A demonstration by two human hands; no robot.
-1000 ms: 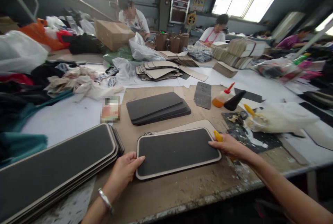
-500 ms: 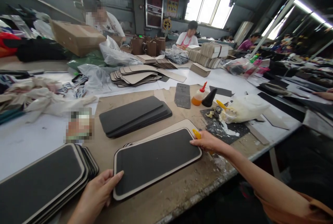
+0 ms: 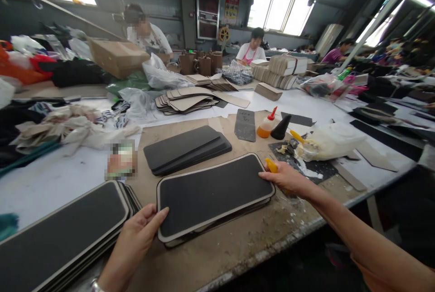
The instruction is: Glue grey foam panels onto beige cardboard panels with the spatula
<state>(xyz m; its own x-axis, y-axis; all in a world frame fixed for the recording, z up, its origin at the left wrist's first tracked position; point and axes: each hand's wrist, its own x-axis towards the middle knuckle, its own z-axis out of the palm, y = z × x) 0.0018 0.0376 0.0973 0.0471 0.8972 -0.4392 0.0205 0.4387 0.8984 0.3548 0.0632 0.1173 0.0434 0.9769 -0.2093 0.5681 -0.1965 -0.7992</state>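
Note:
A dark rectangular panel with rounded corners and a beige border (image 3: 214, 194) lies in front of me, over similar pieces whose edges show beneath it. My left hand (image 3: 136, 231) is closed on its left end, thumb on top. At the right end, my right hand (image 3: 292, 179) pinches the panel's edge and also keeps a yellow-handled tool (image 3: 271, 165) in its grasp; the tool's working end is hidden. Just behind lie plain dark panels (image 3: 183, 148), overlapping. On the left is a pile of bordered panels (image 3: 64, 233) like the held one.
Behind my right hand are a bottle of orange liquid with a red nozzle (image 3: 265, 126), a black cone-shaped piece (image 3: 281, 127) and a glue-smeared white container (image 3: 335, 141). Beige pieces (image 3: 186, 99) are piled farther back. Several people sit beyond. The table's front edge (image 3: 265, 256) is nearby.
Both hands have moved the bordered panel away from me, and it now covers the beige pieces that showed behind it. The camera view has shifted left.

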